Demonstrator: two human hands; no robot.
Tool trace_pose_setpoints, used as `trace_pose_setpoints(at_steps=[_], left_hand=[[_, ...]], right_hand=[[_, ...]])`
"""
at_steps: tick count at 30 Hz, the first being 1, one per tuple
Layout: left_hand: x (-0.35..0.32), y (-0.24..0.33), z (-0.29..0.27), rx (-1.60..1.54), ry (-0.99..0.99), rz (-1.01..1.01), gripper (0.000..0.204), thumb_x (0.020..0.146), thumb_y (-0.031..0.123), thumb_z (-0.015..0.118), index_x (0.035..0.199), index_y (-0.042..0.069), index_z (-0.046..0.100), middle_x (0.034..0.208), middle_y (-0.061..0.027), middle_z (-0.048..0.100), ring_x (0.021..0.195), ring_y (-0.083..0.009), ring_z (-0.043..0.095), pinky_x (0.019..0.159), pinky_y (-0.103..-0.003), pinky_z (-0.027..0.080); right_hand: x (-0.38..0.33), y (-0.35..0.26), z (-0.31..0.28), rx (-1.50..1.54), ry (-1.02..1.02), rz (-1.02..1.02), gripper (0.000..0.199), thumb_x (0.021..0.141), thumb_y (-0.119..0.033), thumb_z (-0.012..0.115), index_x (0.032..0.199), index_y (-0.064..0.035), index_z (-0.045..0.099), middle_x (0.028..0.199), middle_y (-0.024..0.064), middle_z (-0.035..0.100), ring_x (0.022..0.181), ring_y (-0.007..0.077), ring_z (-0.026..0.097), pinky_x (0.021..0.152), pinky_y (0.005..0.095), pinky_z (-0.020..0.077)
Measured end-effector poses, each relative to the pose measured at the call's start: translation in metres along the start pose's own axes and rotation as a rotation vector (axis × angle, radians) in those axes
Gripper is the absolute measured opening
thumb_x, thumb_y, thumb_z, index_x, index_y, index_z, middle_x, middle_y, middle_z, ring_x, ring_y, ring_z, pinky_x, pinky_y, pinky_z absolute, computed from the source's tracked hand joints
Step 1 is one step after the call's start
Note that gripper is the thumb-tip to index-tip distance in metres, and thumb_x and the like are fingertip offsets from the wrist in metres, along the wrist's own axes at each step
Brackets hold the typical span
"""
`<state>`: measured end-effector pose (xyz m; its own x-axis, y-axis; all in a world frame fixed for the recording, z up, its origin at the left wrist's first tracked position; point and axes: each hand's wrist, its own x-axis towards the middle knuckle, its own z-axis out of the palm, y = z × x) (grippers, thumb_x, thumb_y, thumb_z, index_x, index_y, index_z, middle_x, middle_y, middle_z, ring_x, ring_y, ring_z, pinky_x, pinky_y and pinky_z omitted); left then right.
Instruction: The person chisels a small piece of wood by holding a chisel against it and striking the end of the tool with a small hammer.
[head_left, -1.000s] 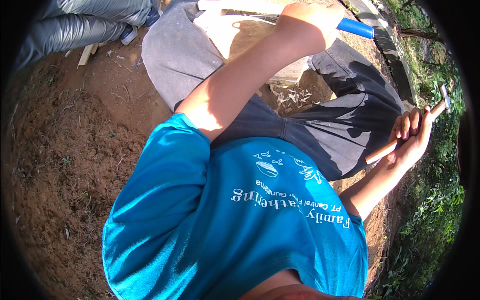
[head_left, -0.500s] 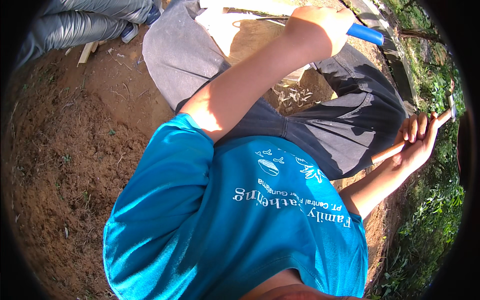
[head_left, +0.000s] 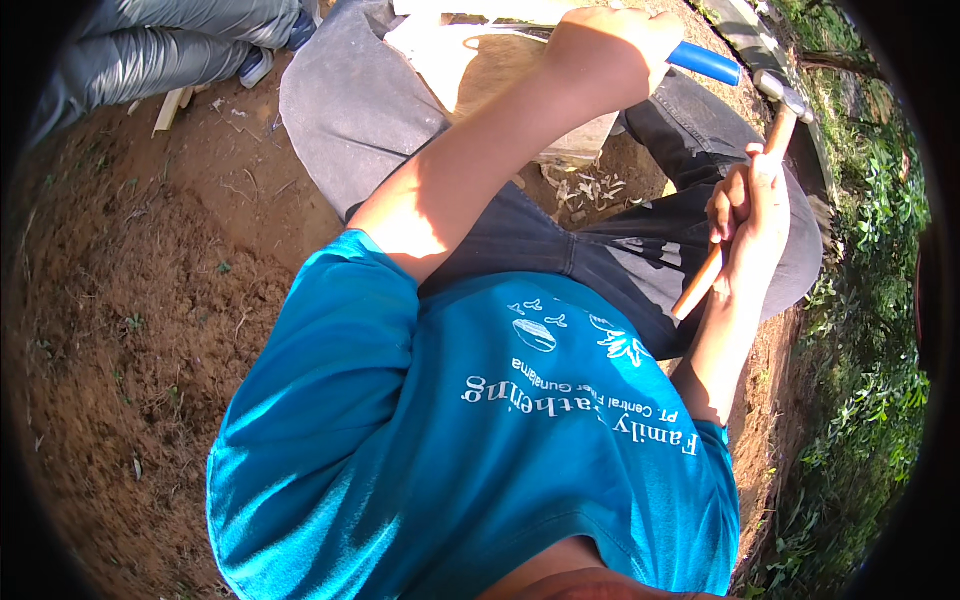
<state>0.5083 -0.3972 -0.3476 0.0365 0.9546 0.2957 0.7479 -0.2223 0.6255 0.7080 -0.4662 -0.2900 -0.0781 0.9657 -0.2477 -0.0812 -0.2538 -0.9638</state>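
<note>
My left hand (head_left: 612,62) is closed around a blue-handled chisel (head_left: 706,63), whose butt end points right and whose metal shaft runs left from my fist. Under the shaft lies a pale wooden block (head_left: 500,80), partly hidden by my forearm; I cannot make out where the blade's tip rests. In my right hand (head_left: 745,215) is a hammer (head_left: 783,97) with a wooden handle, my fingers wrapped about the handle's middle. The hammer's metal head is just right of the chisel's butt, with a small gap between them.
Wood shavings (head_left: 590,190) lie on the soil between my bent legs. At the upper left are another person's grey-trousered legs (head_left: 160,65), near some wood offcuts (head_left: 172,108). A low edging (head_left: 765,45) and green plants (head_left: 880,400) run along the right.
My right hand has swung the hammer inward from the far right, bringing its head near the chisel's butt. My left hand and the chisel have shifted slightly left.
</note>
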Motion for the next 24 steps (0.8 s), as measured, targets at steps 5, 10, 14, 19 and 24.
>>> trace_pose_setpoints(at_steps=[5,10,14,19,24], left_hand=[[-0.005,-0.004,-0.004,-0.019,-0.008,0.127,0.022,0.088,0.013,0.053,0.097,0.000,0.069,0.087,-0.0242,0.069,0.079,-0.0406,0.067,0.071,-0.050,0.053],[-0.014,-0.036,0.005,0.167,-0.109,-0.043,0.021,0.086,0.014,0.054,0.090,0.003,0.072,0.083,-0.0222,0.070,0.075,-0.0392,0.069,0.067,-0.051,0.054],[-0.011,-0.024,0.001,0.222,-0.111,0.079,0.021,0.084,0.018,0.056,0.087,0.004,0.072,0.079,-0.0201,0.070,0.070,-0.0356,0.070,0.062,-0.049,0.054],[-0.011,0.005,-0.009,0.189,-0.112,0.153,0.019,0.086,0.017,0.055,0.090,0.005,0.069,0.075,-0.0171,0.069,0.065,-0.0352,0.068,0.059,-0.048,0.053],[-0.011,-0.001,-0.009,0.063,0.001,0.145,0.019,0.087,0.017,0.056,0.093,0.004,0.068,0.079,-0.0200,0.068,0.070,-0.0366,0.067,0.062,-0.048,0.053]], right_hand=[[0.008,0.004,-0.001,0.108,0.156,-0.091,0.025,0.105,-0.027,0.051,0.117,-0.0050,0.048,0.064,-0.0045,0.035,0.048,0.0049,0.035,0.041,0.0202,0.0315],[0.009,0.009,-0.006,0.078,0.034,-0.009,0.028,0.104,-0.027,0.053,0.119,-0.0041,0.050,0.064,-0.0027,0.039,0.045,0.0066,0.037,0.038,0.0219,0.0312],[0.009,-0.012,-0.026,0.175,0.146,-0.077,0.030,0.103,-0.029,0.055,0.118,-0.0045,0.050,0.063,-0.0020,0.037,0.045,0.0079,0.036,0.039,0.0222,0.0310],[-0.002,-0.033,-0.040,0.118,0.201,-0.131,0.031,0.100,-0.028,0.060,0.118,-0.0038,0.051,0.066,-0.0026,0.040,0.048,0.0050,0.034,0.040,0.0196,0.0289],[-0.007,-0.053,-0.053,0.154,0.233,-0.266,0.026,0.102,-0.027,0.057,0.115,-0.0050,0.052,0.066,-0.0041,0.036,0.048,0.0043,0.032,0.041,0.0196,0.0283]])
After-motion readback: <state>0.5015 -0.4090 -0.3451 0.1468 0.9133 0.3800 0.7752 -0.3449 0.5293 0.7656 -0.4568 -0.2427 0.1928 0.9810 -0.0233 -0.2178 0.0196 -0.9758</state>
